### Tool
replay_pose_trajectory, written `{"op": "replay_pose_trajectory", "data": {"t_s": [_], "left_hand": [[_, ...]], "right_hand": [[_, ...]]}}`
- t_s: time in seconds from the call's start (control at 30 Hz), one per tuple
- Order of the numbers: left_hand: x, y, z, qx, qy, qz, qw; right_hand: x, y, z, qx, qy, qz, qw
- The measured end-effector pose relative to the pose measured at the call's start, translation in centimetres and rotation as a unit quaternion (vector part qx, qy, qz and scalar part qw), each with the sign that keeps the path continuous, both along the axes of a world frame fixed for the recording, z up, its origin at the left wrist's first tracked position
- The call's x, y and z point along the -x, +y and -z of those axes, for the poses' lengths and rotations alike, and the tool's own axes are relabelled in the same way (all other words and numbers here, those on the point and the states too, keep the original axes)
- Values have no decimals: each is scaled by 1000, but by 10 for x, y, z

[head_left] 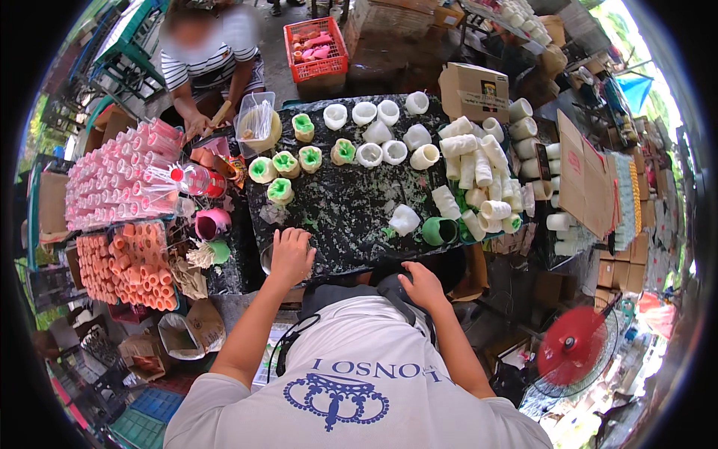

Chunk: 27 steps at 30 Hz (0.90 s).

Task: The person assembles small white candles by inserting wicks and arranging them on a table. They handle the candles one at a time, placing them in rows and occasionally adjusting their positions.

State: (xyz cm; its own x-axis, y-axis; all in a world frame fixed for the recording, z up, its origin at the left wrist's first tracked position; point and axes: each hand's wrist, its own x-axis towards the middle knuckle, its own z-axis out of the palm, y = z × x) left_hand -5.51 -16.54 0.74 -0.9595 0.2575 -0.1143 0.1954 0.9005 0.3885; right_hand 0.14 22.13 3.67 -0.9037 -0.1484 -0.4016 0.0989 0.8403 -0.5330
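My left hand lies at the near edge of the black, white-spattered table, its fingers stretched and a little apart. Beside it shows part of a round metallic rim. My right hand hovers by my lap just short of the table edge, thumb and fingers apart, holding nothing. Farther up the table stand several pale moulded cups with green insides and a group of hollow white cups. Nearer my right hand are a white cup with green bits beside it and a green cup lying on its side.
Pale ridged cylinders are heaped at the right. Pink cylinders and orange ones crowd the left, near a red-capped bottle. Across sits another person beside a clear tub. A red fan stands lower right.
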Motion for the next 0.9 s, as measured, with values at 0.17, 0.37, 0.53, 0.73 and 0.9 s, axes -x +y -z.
{"op": "replay_pose_trajectory", "data": {"t_s": [0.17, 0.37, 0.53, 0.73, 0.9], "left_hand": [[-6, 2, 9, 15, -21, 9, 1000], [-11, 0, 20, 32, -35, 27, 999], [-6, 3, 20, 6, -39, 40, 998], [1, 29, 4, -75, -23, 48, 996], [9, 55, -13, -144, -60, -1, 988]], "right_hand": [[-21, -13, -6, 3, -49, -3, 999], [-13, -15, -29, -6, 7, 35, 999], [-14, -1, -21, 26, 37, 84, 995], [21, 2, -45, 60, 108, 53, 991], [76, 10, -60, 101, 173, 37, 979]]}}
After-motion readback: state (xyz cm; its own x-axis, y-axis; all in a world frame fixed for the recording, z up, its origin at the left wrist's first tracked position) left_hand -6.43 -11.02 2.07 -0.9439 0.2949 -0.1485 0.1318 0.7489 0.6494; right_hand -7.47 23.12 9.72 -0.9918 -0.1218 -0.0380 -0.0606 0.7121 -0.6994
